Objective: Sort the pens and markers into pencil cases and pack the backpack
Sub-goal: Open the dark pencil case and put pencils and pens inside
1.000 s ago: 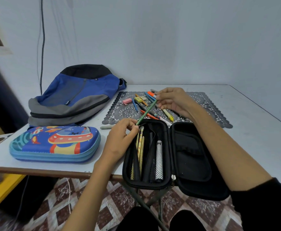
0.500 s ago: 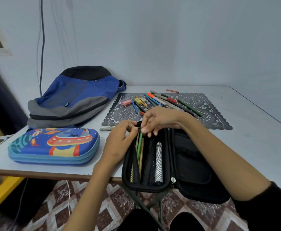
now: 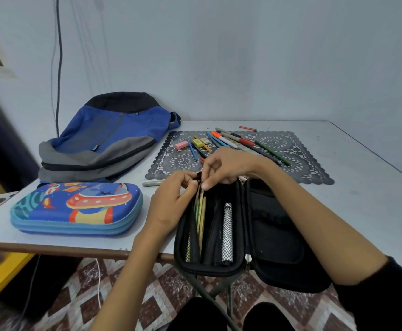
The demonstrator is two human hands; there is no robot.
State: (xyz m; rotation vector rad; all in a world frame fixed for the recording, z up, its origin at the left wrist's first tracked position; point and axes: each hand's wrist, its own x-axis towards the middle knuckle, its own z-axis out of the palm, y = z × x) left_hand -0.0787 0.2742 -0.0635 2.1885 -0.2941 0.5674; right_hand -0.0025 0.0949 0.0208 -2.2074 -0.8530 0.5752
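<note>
White surface (image 3: 362,187) holds an open black pencil case (image 3: 273,235) at its near edge, with pencils (image 3: 201,216) tucked in the left pocket. The left hand (image 3: 171,199) has its grip pinched on the far end of that pocket, and the right hand (image 3: 228,166) has its grip pinched on the pencil tops. Loose pens and markers (image 3: 231,140) lie on a gray lace mat (image 3: 290,149) behind, near a blue backpack (image 3: 114,134) and a shut cartoon pencil case (image 3: 76,206).

Tabletop (image 3: 362,199) lay open right of the right hand (image 3: 228,167), pens (image 3: 223,140) crowded beyond it, blue pencil case (image 3: 76,209) blocked beside left hand (image 3: 171,199).
</note>
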